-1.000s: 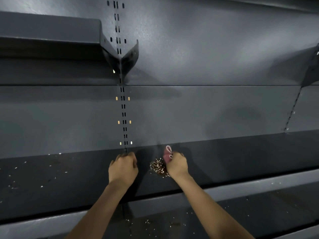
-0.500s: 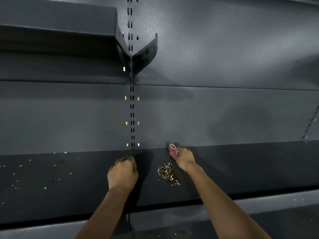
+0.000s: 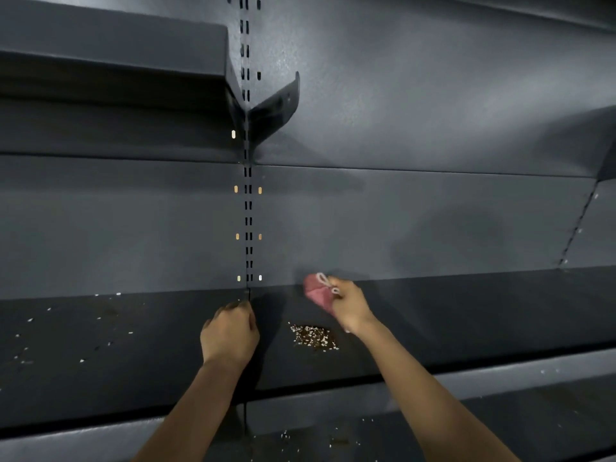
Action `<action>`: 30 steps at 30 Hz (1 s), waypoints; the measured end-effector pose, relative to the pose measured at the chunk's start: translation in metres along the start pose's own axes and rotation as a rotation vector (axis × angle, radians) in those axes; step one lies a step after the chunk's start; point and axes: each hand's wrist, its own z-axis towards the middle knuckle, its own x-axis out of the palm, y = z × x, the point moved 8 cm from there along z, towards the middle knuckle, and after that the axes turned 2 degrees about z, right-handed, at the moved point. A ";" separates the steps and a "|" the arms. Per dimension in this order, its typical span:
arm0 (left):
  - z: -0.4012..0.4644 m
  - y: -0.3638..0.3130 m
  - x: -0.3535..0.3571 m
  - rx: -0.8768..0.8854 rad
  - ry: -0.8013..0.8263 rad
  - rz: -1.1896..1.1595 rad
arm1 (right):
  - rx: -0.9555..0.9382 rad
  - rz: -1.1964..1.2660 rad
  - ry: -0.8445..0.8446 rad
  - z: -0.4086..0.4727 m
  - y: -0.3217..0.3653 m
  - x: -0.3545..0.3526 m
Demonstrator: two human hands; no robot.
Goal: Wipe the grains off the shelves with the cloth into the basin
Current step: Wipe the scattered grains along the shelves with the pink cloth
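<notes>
Both my arms reach forward and up to the middle shelf [image 3: 466, 315]. My left hand [image 3: 230, 338] rests on it by the seam below the slotted upright [image 3: 248, 221], knuckles toward me, fingers curled under into a loose fist; I cannot tell whether they hold anything. My right hand [image 3: 350, 306] is farther back, near the rear wall, wrist bent, fingers bunched tight round one pink cloth [image 3: 318, 291], which sticks out to the left of my knuckles. One small pile of grains [image 3: 313, 338] lies on the shelf between my two hands, just in front of the cloth and apart from it. Loose grains are scattered over the left part of the shelf and on the lower shelf [image 3: 533, 421]. I see three shelves in all, counting the upper shelf [image 3: 110, 38] at left.
</notes>
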 end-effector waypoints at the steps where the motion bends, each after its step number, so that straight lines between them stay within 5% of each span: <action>1: 0.000 0.001 0.000 -0.003 0.002 -0.003 | 0.018 -0.001 -0.078 0.000 -0.005 -0.009; 5: -0.002 0.001 -0.001 -0.009 0.010 -0.023 | 0.170 -0.235 -0.288 -0.013 -0.040 -0.038; 9: -0.004 0.000 -0.003 -0.016 -0.023 -0.039 | 0.239 -0.519 -0.249 -0.029 -0.055 -0.038; 20: -0.003 0.002 -0.003 -0.035 -0.037 -0.033 | 0.235 -0.380 -0.268 -0.035 -0.017 0.023; 26: -0.004 0.012 -0.008 -0.076 -0.029 -0.043 | 0.013 -0.189 -0.400 -0.042 0.006 0.007; 30: -0.004 0.016 -0.013 -0.127 -0.048 -0.094 | -0.316 -0.137 -0.095 -0.068 0.053 0.029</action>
